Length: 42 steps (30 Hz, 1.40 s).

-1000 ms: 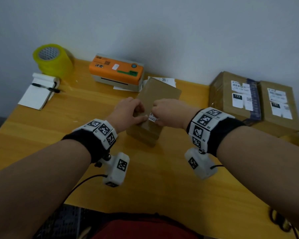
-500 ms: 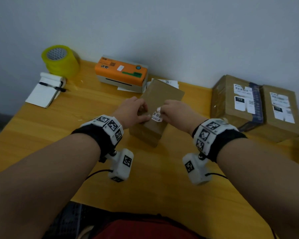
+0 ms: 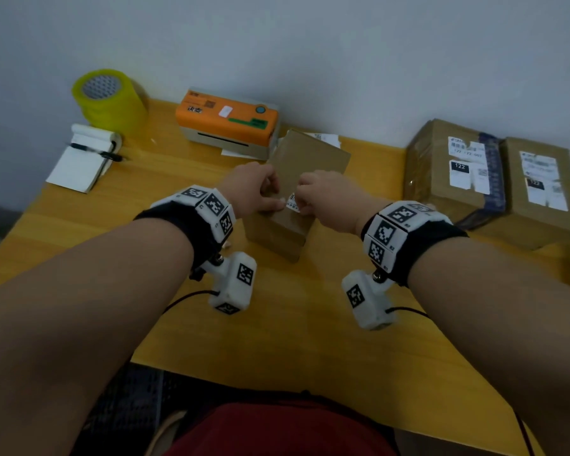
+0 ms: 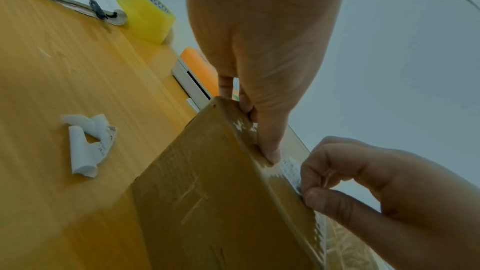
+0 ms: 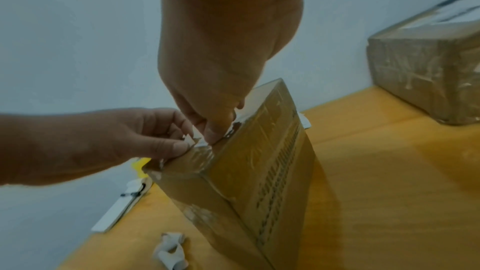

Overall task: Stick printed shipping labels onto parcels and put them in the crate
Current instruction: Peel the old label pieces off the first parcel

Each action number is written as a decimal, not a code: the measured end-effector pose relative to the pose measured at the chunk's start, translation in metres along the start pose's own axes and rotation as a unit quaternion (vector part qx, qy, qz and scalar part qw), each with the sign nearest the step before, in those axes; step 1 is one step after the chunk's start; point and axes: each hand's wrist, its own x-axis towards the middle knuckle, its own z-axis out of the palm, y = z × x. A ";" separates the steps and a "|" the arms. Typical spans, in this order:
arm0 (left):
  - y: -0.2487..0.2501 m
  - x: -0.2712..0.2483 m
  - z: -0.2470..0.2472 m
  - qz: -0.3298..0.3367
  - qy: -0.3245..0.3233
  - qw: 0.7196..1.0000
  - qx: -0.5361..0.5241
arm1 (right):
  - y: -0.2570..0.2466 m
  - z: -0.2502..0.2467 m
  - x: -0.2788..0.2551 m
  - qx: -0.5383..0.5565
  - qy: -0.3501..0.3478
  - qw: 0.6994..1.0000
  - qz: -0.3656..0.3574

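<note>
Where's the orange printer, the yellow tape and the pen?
printer [image 3: 226,115], head view, on its orange lid.
tape [image 3: 112,100], head view, on the roll's yellow side.
pen [image 3: 96,152], head view, on its black barrel.

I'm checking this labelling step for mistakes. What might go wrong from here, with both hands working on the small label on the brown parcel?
1. The right hand pinches the label by one edge, so it may tear or crease.
2. The label sits near the edge of the parcel, so it might fold over the corner.
3. The left hand steadies the parcel only by its top edge, so it may shift.
</note>
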 end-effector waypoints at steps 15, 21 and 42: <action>-0.003 -0.001 0.005 -0.001 0.004 1.000 0.013 | 0.003 0.010 0.001 0.054 -0.005 0.996 0.069; -0.003 -0.001 0.004 -0.003 -0.006 1.000 0.013 | 0.014 0.008 0.001 0.150 0.056 0.981 0.108; -0.003 0.000 0.005 -0.004 -0.003 1.000 0.001 | 0.000 -0.002 0.009 0.058 0.026 0.994 0.089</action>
